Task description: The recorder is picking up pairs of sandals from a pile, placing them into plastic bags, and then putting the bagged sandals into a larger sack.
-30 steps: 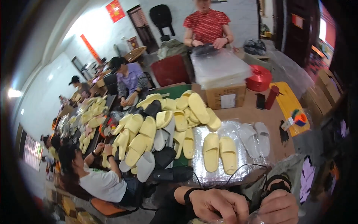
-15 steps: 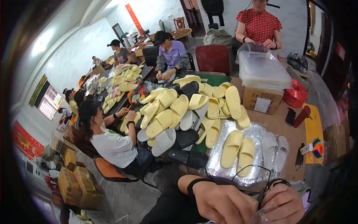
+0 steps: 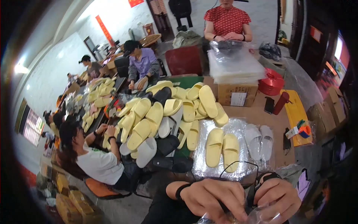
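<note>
My left hand [image 3: 210,196], with a black band at its wrist, is closed at the lower edge, its fingers pinching clear plastic. Close beside it, my right hand [image 3: 278,198] is closed as well, fingers curled on the same crinkled clear plastic bag [image 3: 263,213]. Most of the bag lies below the picture. Just beyond my hands, a pair of yellow slippers [image 3: 214,147] rests side by side on a shiny stack of clear plastic bags [image 3: 201,164]. To its right lies a pair of pale grey slippers [image 3: 253,142]. A thin black loop [image 3: 238,161] rises behind my hands.
A heap of yellow, grey and black slippers [image 3: 153,117] covers the table's left. At the back, plastic sheets [image 3: 235,67] sit on a cardboard box [image 3: 236,93], by red twine [image 3: 271,82]. A phone [image 3: 269,105] lies right. Other people sit left; one in red [image 3: 227,22] stands opposite.
The view has swung right, so the table and people appear further left. My hands stay together on the plastic. The person in red has brought both hands together over the sheets.
</note>
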The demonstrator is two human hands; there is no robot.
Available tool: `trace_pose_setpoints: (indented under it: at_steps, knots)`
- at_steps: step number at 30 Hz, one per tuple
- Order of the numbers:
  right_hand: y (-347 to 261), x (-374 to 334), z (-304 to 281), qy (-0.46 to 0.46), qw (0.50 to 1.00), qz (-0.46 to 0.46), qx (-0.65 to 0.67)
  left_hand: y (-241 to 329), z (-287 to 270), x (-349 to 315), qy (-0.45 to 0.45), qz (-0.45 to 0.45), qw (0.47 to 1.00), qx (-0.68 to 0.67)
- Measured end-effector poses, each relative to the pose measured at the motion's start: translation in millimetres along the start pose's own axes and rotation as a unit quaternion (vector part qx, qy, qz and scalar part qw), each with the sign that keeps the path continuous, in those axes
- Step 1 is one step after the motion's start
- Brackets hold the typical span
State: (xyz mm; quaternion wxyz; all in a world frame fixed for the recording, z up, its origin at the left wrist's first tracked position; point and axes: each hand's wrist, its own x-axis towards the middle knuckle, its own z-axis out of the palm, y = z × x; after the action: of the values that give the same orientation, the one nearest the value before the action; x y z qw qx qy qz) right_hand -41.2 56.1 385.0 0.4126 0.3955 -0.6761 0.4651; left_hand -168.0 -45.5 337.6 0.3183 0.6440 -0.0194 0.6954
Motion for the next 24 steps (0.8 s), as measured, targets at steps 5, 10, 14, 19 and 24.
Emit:
trace_pose_setpoints:
  at_steps: [5, 10, 14, 19, 24]
  knots:
    - [-3.8, 2.0, 9.0, 0.015, 1.000, -0.010, -0.024, -2.6, -0.1, 5.8, -0.008, 0.003, 1.000, 0.004]
    - [-10.9, 0.1, 13.0, 0.013, 0.999, 0.019, -0.041, -10.0, 6.6, 12.5, 0.074, 0.062, 0.995, -0.014]
    - [-13.2, -5.6, 16.4, 0.035, 0.997, 0.044, -0.058, -4.9, 12.3, -0.8, 0.102, 0.032, 0.994, 0.031]
    - [4.0, -27.8, 28.1, 0.064, 0.994, 0.038, -0.077, 4.0, -24.5, -20.4, -0.034, -0.029, 0.997, 0.058]
    - [-14.6, -16.7, 40.1, 0.086, 0.989, 0.050, -0.110, 11.9, -9.4, -17.9, -0.022, -0.045, 0.997, 0.062]
